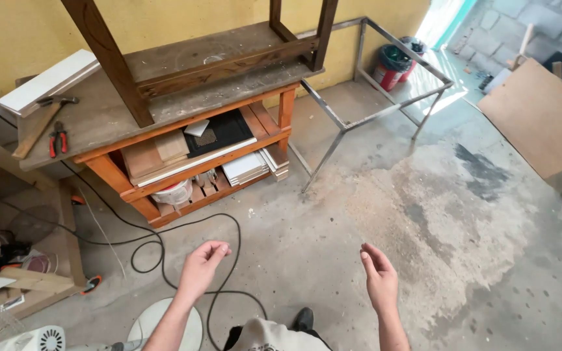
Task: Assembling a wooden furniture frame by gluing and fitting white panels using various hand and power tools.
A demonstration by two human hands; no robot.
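Dusty grey floor (pixel 385 214) fills the workshop, with a wooden tabletop (pixel 99 120) by the yellow wall. Both hands are empty, fingers loosely curled: the left hand (pixel 201 265) hangs over a black cable (pixel 164 244), and the right hand (pixel 380 276) is above bare floor.

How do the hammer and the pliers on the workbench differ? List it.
The hammer has a long plain wooden handle; the pliers have short red grips. The hammer lies slanted and is larger; the pliers lie nearly upright in the picture, beside its handle. Both rest on the workbench, far from both hands.
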